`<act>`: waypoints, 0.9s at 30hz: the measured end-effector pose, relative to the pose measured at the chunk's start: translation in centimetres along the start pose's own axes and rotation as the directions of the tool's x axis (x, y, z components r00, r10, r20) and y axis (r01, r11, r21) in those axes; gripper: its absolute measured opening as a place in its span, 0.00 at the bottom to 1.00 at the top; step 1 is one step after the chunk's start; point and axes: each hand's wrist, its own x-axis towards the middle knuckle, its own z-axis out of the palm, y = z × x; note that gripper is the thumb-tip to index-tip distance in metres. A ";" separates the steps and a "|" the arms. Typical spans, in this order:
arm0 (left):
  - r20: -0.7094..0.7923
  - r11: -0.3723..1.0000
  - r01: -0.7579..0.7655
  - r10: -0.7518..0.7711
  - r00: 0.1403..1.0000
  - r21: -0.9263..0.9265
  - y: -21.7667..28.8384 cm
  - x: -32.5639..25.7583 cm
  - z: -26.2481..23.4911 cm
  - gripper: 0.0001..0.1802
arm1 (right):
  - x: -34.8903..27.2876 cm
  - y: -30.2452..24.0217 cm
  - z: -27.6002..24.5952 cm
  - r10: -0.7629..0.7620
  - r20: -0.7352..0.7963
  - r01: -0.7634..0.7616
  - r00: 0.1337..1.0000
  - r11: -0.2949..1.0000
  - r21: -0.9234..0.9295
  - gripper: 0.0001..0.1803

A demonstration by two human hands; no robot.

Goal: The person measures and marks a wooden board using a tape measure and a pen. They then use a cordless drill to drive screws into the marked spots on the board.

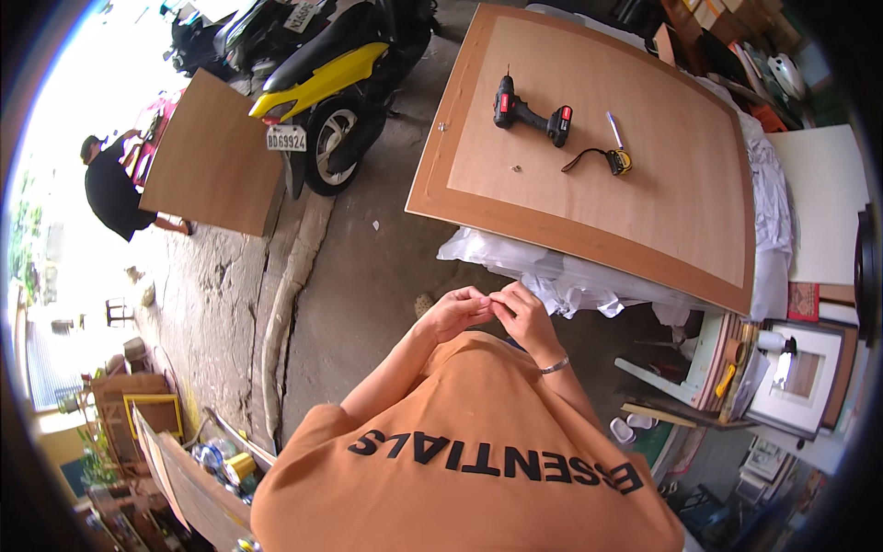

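Observation:
My left hand (pixel 453 313) and my right hand (pixel 527 317) meet in front of my body, short of the panel's near edge. The fingertips of both are pinched together; whatever lies between them is too small or hidden to make out. Beyond them lies a large wooden panel (pixel 681 198) with a darker brown border. On it rest a black and red cordless drill (pixel 526 114), a yellow and black tape measure (pixel 619 163) with a strap, and a white pen (pixel 614 130). A tiny metal piece (pixel 516 168) sits near the tape measure, and small metal hardware (pixel 442 127) shows on the left border.
White plastic sheeting (pixel 552 276) hangs beneath the panel. A yellow and black motorcycle (pixel 326 83) stands at the far left, near a leaning brown board (pixel 216 161) and a person in black (pixel 115 189). Picture frames (pixel 796 377) lean at the right. White slippers (pixel 625 428) lie on the floor.

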 end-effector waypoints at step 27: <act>-0.259 0.996 0.088 -0.078 0.963 0.029 -4.4 14.8 11.2 0.15 | 2.6 12.5 -12.2 0.284 0.220 -0.254 0.933 0.955 -0.155 0.07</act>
